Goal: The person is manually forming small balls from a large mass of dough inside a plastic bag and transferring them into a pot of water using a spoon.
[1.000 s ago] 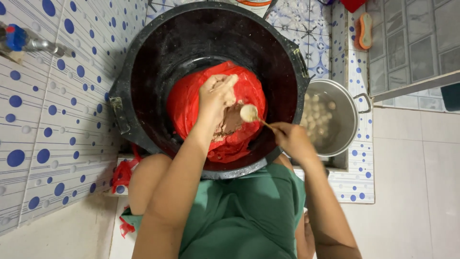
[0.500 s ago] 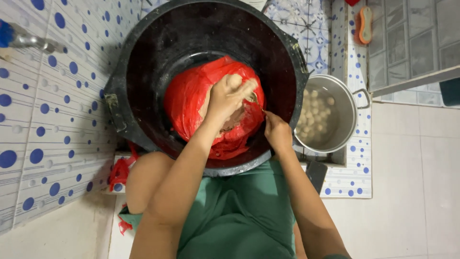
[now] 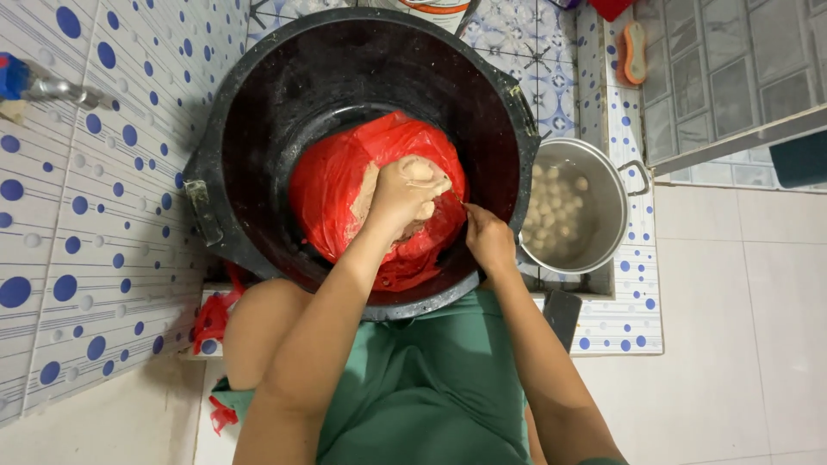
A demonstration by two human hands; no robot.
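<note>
One big black basin (image 3: 258,112) holds one red plastic bag (image 3: 332,194) with pale brown paste (image 3: 366,194) inside. The left hand (image 3: 405,189) is closed into a fist, squeezing paste over the bag. The right hand (image 3: 488,241) pinches one thin spoon handle (image 3: 457,200) beside it. One metal pot (image 3: 603,207), just right of the basin, contains many small pale balls (image 3: 551,215), too many to count.
</note>
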